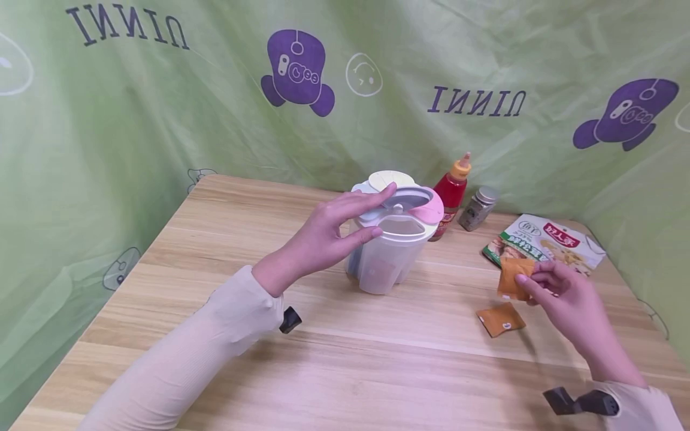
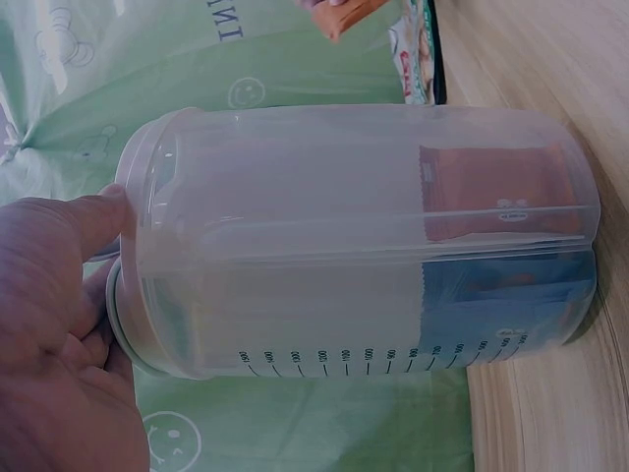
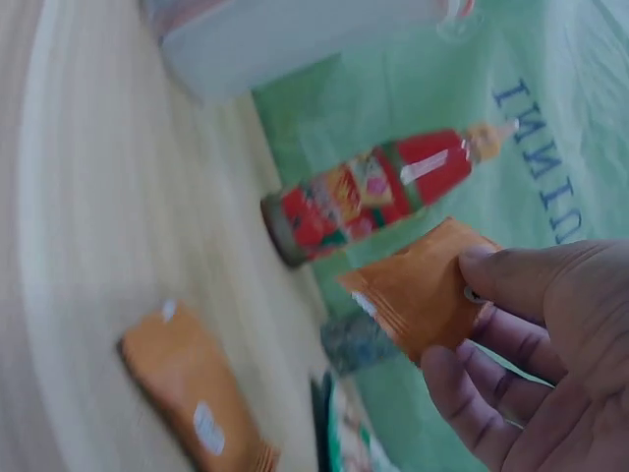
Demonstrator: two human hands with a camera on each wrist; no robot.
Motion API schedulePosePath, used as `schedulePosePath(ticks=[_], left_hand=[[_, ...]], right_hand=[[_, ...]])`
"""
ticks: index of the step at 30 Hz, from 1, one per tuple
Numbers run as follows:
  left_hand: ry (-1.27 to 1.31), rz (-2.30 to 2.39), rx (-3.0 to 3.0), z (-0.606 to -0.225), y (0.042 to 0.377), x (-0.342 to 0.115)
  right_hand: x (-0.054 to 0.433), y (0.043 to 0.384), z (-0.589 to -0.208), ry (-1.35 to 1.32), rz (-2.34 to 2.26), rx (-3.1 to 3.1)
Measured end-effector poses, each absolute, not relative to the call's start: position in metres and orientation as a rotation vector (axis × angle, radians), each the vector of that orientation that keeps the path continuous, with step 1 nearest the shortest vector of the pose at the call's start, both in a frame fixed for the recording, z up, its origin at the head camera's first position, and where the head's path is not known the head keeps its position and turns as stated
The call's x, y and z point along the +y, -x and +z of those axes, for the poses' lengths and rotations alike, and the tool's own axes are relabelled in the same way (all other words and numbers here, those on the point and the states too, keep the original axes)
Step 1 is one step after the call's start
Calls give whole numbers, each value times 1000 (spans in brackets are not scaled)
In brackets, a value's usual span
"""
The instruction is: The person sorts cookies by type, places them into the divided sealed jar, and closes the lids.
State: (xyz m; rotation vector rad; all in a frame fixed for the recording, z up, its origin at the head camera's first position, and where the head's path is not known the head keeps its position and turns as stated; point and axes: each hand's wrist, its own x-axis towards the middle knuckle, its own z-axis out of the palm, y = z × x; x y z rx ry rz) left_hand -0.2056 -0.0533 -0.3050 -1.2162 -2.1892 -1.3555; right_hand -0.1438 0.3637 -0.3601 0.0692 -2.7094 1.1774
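Note:
A clear storage container (image 1: 380, 263) with several compartments stands upright on the table. Its front grey flap (image 1: 408, 197) is raised over an open compartment. My left hand (image 1: 329, 233) grips the lid from the left, thumb at the front rim and index finger along the flap. Low inside lie an orange packet (image 2: 501, 192) and a blue packet (image 2: 501, 305), seen through the wall in the left wrist view. My right hand (image 1: 571, 302) pinches an orange sachet (image 1: 514, 278) between thumb and fingers, above the table. Another orange sachet (image 1: 501, 319) lies just below it.
Behind the container stands a red sauce bottle (image 1: 450, 191) with a yellow cap. A small spice jar (image 1: 478, 208) is beside it. A printed food pouch (image 1: 555, 239) lies at the back right, near the table (image 1: 334, 371) edge. A green curtain (image 1: 215, 108) hangs behind.

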Motion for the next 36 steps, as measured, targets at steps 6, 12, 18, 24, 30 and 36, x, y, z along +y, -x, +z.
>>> schedulePosePath(ticks=[6,12,18,24,30,36], left_hand=[[1216,-1365,-2186,-304,206,-54],[1218,-1373,-2191,-304,207,-53],[1211,-1385,-2203,-304,207,-53],[1221,-1390,-2188,-302,208,-52],[1206,-1394,-2200,-303,210,-53],[1188,-1401,-2202,-303,211,-54]], right_hand=[[343,152,-342,-86,1305,-2651],[318,160,-325,-186,1385,-2499],[293,167,-303,-328,1475,-2322],[270,169,-280,-418,1551,-2244],[248,173,-264,-501,1668,-2157],[228,178,-258,-559,1688,-2133]])
